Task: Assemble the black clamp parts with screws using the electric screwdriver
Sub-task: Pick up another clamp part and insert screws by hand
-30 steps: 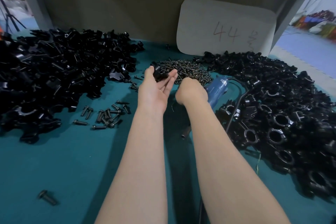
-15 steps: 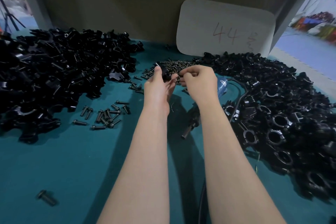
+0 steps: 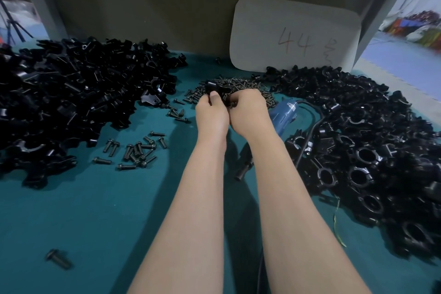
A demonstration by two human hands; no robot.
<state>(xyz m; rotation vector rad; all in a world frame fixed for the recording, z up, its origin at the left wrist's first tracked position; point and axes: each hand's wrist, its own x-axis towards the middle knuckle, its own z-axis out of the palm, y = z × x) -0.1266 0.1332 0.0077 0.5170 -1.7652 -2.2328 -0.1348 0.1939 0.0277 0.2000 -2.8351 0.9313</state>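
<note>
- A pale, round-cornered board (image 3: 294,33), propped at the back of the desk, carries a handwritten "44" in faint red.
- A few more red handwritten marks stand right of that number, too faint to read.
- The blue electric screwdriver (image 3: 282,114) bears a small label, too blurred to read.

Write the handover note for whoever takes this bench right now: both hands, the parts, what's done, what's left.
Left hand: grips a black plastic clamp part by the heap of small dark screws.
Right hand: fingers curled against that part; what they pinch is hidden.
Blue electric screwdriver: lies on the teal table cover beside the right wrist, unheld.
Heap of loose black clamp parts at left; heap of ring-shaped black clamps at right.
Done: one part picked up. Left: seat a screw, pick up the screwdriver, drive it in.
</note>
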